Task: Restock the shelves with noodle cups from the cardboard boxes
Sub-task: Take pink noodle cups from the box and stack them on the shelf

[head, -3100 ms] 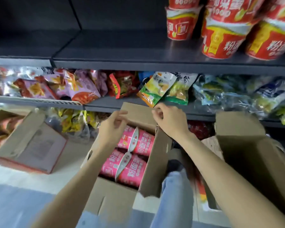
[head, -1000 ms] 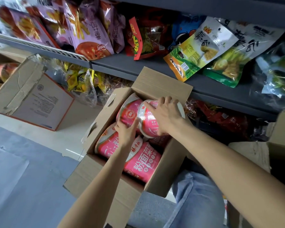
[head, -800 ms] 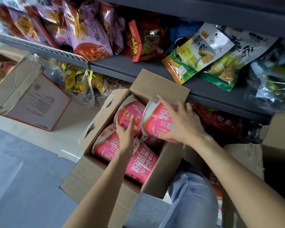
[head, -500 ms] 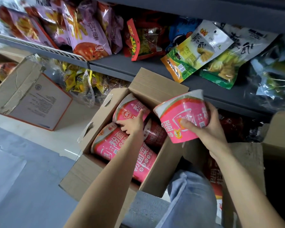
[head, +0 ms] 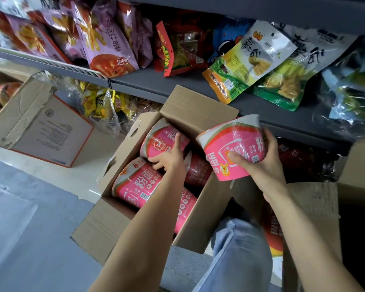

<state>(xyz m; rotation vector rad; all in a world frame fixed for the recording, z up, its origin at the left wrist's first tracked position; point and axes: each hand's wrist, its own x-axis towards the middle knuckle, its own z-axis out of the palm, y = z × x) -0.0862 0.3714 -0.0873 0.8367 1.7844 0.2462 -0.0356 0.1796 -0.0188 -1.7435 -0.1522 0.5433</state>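
Note:
An open cardboard box (head: pixel 105 228) stands on the floor below the shelves, with several pink noodle cups lying on their sides inside. My right hand (head: pixel 261 165) holds one pink noodle cup (head: pixel 230 148) lifted above the box's right wall, thumb on its front and fingers round the back. My left hand (head: pixel 169 159) reaches into the box and grips the far pink cup (head: pixel 158 142) that lies there. A nearer pink cup (head: pixel 135 184) and a darker red cup (head: pixel 196 171) lie under and beside my hand.
A grey shelf (head: pixel 148 83) above the box carries snack bags (head: pixel 108 45). A second box (head: pixel 40 123) lies on the floor at left. Another open box (head: pixel 358 173) stands at right. My knee in jeans (head: pixel 240 256) is beside the first box.
My right hand lifted one pink cup out of the box and up to the right. My left hand slid onto the far cup and closed on it.

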